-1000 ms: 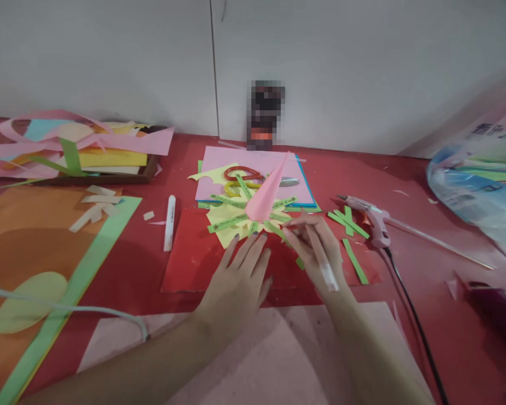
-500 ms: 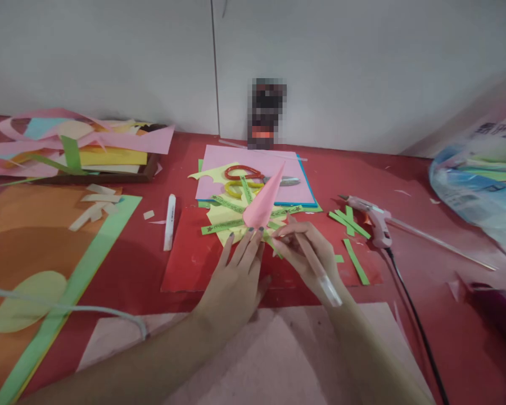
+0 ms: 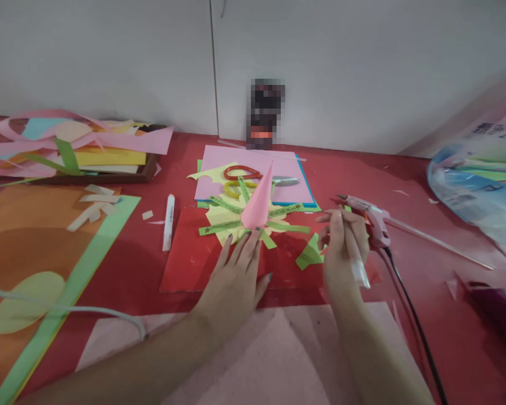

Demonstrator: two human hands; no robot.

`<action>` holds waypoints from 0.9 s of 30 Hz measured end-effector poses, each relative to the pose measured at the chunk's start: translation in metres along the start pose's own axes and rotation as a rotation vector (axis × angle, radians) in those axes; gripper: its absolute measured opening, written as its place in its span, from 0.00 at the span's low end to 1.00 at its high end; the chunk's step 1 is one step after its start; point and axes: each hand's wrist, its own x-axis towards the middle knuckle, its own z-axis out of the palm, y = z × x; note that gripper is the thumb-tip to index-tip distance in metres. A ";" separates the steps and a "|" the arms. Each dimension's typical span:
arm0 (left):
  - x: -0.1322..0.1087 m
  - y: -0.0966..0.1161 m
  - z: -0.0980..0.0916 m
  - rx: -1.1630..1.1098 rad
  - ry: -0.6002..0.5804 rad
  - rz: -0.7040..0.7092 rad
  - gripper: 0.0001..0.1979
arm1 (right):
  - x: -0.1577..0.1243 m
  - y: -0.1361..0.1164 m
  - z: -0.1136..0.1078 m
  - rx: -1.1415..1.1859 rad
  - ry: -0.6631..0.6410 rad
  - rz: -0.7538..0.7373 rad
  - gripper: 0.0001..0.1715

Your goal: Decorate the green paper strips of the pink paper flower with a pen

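My left hand (image 3: 236, 278) lies open on a red sheet (image 3: 185, 264), its fingertips touching the base of a pink paper cone (image 3: 258, 199). The cone stands on a yellow paper shape (image 3: 219, 216) with green strips (image 3: 289, 227) fanned out around it. To the right, my right hand (image 3: 341, 253) is closed round a whitish stick (image 3: 356, 264). It also holds folded green paper pieces (image 3: 310, 256) at its left side. The right hand's fingertips are just left of a pink glue gun (image 3: 373, 220).
Scissors with red and yellow handles (image 3: 240, 175) lie on a pink sheet (image 3: 287, 169) behind the cone. A white marker (image 3: 168, 222) lies to the left. A tray of paper scraps (image 3: 88, 152) is far left, a plastic bag (image 3: 476, 191) far right. The gun's black cord (image 3: 413, 320) runs toward me.
My right hand has moved right, away from the cone and toward the glue gun, taking green paper pieces with it. The cone now stands more upright. My left hand has barely moved.
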 end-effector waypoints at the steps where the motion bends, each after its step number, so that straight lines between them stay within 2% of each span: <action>1: 0.000 0.000 0.000 -0.002 0.002 -0.001 0.28 | 0.001 0.002 0.001 0.016 -0.014 0.032 0.11; 4: 0.000 0.000 0.001 -0.006 0.013 -0.003 0.27 | -0.001 0.004 0.005 -0.003 -0.058 0.077 0.12; 10: 0.000 -0.001 0.000 -0.013 0.022 0.005 0.26 | -0.008 0.005 0.008 -0.062 -0.215 0.047 0.12; 16: 0.000 -0.001 0.000 -0.034 0.029 0.007 0.24 | -0.006 0.009 0.007 -0.020 -0.442 -0.082 0.05; 19: 0.001 -0.001 0.000 -0.042 0.026 0.006 0.25 | -0.005 0.009 0.007 -0.033 -0.461 -0.086 0.06; 27: 0.001 -0.001 0.000 -0.040 0.014 0.010 0.25 | -0.006 0.004 0.005 -0.135 -0.414 -0.143 0.06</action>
